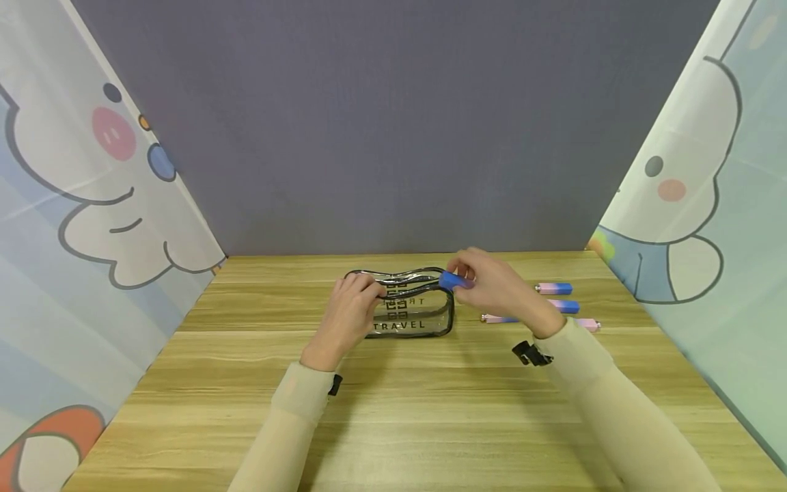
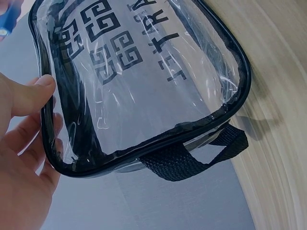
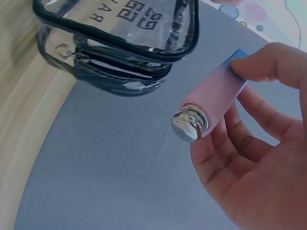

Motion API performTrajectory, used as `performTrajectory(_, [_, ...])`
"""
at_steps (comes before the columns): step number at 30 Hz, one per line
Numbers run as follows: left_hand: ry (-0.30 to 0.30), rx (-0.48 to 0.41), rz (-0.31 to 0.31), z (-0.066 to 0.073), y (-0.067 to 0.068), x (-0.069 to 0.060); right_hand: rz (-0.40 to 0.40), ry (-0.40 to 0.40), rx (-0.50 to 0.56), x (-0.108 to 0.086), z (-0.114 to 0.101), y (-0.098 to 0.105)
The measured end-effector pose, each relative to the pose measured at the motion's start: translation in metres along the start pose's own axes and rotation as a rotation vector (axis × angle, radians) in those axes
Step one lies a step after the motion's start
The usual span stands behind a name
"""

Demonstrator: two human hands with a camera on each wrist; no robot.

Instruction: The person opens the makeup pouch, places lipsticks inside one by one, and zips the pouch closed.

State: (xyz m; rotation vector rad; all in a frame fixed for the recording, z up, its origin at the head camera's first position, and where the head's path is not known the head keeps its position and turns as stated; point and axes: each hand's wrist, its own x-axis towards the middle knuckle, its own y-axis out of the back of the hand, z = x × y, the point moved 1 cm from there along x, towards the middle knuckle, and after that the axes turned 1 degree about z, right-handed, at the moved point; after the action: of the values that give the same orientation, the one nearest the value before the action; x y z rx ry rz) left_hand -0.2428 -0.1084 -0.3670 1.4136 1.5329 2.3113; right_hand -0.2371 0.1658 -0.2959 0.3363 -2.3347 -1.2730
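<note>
A clear zippered travel pouch (image 1: 438, 318) with black piping and the word TRAVEL stands on the wooden table. My left hand (image 1: 352, 305) grips its top edge at the left, thumb on the near side in the left wrist view. A black webbing loop (image 2: 177, 163) hangs from the pouch's end. My right hand (image 1: 492, 281) pinches a square pink-and-blue tube (image 3: 216, 93) with a round silver knob on one end. In the head view its blue end lies close to the pouch's top right corner. The right wrist view shows tube and pouch apart.
Several more pink-and-blue tubes (image 1: 556, 288) lie on the table to the right, partly hidden behind my right wrist. A grey panel (image 1: 399, 130) rises behind the table (image 1: 399, 424). Cartoon-printed curtains (image 1: 725, 225) flank both sides.
</note>
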Motion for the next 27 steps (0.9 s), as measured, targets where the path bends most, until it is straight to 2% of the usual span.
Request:
performTrajectory(13, [0.004,-0.01,-0.001,0.001,0.002,0.001,0.029,0.03,0.062,0.014,-0.018,0.005])
performTrajectory(27, [0.003,-0.012,-0.005,0.0,0.002,0.001,0.039,0.055,0.062,0.031,-0.034,0.004])
